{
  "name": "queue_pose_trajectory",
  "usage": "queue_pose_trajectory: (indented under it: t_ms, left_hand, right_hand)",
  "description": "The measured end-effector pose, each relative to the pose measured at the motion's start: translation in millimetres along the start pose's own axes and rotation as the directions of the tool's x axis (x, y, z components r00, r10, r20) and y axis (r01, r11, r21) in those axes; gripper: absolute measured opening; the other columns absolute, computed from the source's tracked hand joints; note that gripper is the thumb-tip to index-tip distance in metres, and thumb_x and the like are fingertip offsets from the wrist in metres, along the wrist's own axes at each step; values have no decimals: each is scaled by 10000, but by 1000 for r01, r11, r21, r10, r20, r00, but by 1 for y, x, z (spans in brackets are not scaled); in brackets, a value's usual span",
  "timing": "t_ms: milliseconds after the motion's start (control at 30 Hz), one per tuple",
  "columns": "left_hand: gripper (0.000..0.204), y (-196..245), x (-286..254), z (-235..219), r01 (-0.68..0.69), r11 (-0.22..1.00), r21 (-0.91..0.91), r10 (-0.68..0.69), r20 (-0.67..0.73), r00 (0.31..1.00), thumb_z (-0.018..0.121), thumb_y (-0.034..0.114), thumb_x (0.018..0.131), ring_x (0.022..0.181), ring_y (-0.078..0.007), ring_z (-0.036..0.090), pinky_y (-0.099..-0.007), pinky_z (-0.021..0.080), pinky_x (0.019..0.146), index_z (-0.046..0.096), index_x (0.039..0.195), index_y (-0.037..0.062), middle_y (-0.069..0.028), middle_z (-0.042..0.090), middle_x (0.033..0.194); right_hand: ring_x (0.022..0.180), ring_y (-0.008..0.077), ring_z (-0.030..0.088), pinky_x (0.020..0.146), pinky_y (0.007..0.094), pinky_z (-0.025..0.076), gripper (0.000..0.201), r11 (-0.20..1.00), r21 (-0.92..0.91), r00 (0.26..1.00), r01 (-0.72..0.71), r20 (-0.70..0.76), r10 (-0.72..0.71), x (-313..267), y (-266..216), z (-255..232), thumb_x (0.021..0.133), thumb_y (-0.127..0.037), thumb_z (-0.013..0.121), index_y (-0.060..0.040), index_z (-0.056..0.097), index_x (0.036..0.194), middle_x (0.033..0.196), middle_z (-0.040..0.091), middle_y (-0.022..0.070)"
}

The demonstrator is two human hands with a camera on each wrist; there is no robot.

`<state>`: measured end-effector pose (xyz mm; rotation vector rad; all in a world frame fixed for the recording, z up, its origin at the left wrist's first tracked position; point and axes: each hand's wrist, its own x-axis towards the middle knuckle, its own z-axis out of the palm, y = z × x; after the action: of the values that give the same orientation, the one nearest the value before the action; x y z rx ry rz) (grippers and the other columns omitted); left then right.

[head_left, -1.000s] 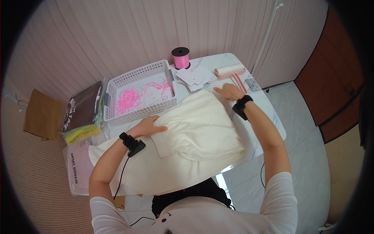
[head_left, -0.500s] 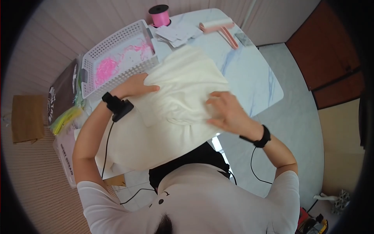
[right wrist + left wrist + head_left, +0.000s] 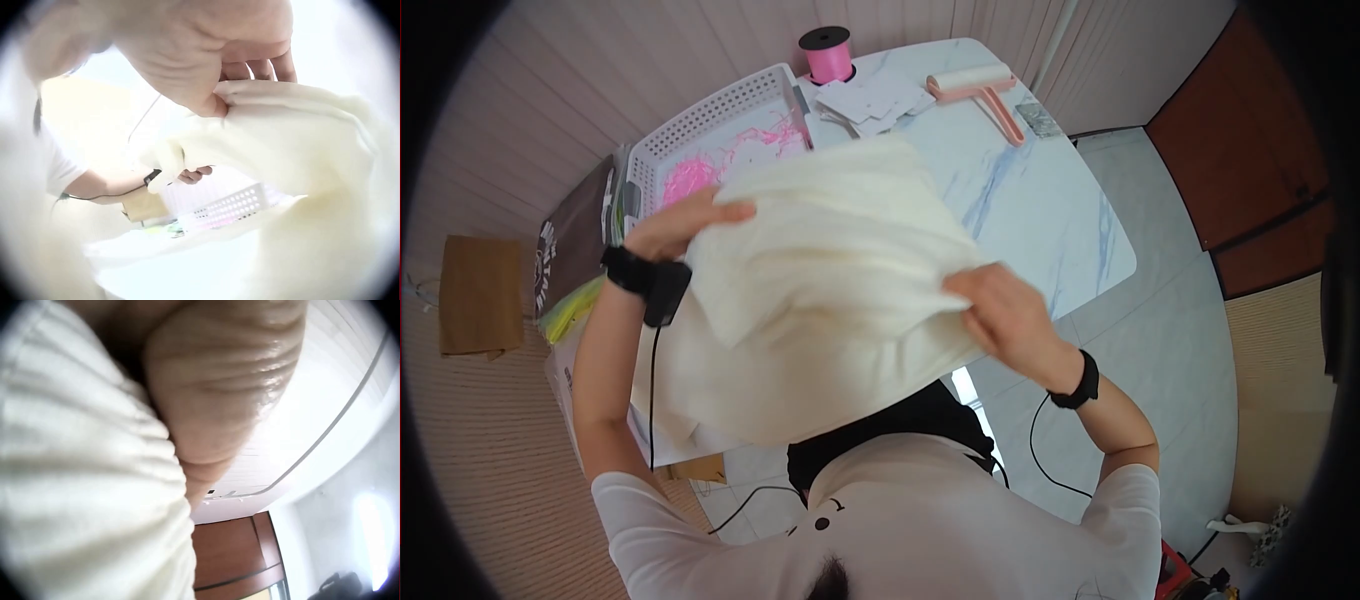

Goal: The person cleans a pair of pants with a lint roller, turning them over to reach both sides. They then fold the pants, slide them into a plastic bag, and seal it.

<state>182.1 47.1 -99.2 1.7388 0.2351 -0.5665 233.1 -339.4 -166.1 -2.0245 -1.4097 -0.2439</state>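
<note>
A cream garment [image 3: 830, 250] with soft folds lies partly on the white table, its near part overhanging the front edge. My left hand [image 3: 675, 222] grips its left side, thumb on top of the cloth. Ribbed, gathered cloth [image 3: 94, 469] fills the left part of the left wrist view, right against that hand. On the other side, my right hand [image 3: 1010, 318] pinches the garment's right edge between thumb and fingers. The right wrist view shows the pinched cloth [image 3: 287, 131] lifted, with a gap under it.
Behind the garment stands a white perforated basket [image 3: 720, 108] with pink shredded paper [image 3: 690, 178]. A pink ribbon spool [image 3: 828, 58], white cards [image 3: 875, 102] and a pink lint roller [image 3: 980, 92] lie along the back. Bagged clothes [image 3: 575, 240] lie at the left.
My right hand has come from the garment's far right corner to its near right edge and taken hold. My left hand has shifted left and the cloth has lifted with both hands.
</note>
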Motion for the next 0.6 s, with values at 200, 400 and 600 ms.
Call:
queue_pose_trajectory:
  t_ms: [200,400,600]
  left_hand:
    - [714,-55,13,11,0,802,597,-75,102,992,676,441,812,1160,-247,518,-345,380,997,459,1308,-23,-166,561,1249]
    - [764,-33,63,29,110,798,592,-47,-121,992,616,503,836,1225,-284,471,-343,367,1015,426,1306,-68,-229,501,1302]
    - [766,-28,153,75,-139,807,574,386,-335,860,628,531,788,1176,-362,514,-384,412,976,505,1225,-86,-286,545,1212]
  right_hand:
    - [950,310,566,754,392,480,372,969,-47,950,-242,191,246,21,35,13,848,-335,638,-20,594,1043,1029,606,143]
    - [909,363,620,803,392,485,676,710,-67,598,-701,488,636,55,97,27,744,-511,687,63,565,1077,988,636,239]
    - [935,344,632,812,367,489,716,729,-5,605,-684,555,571,43,98,30,723,-476,705,91,547,1131,1023,641,248]
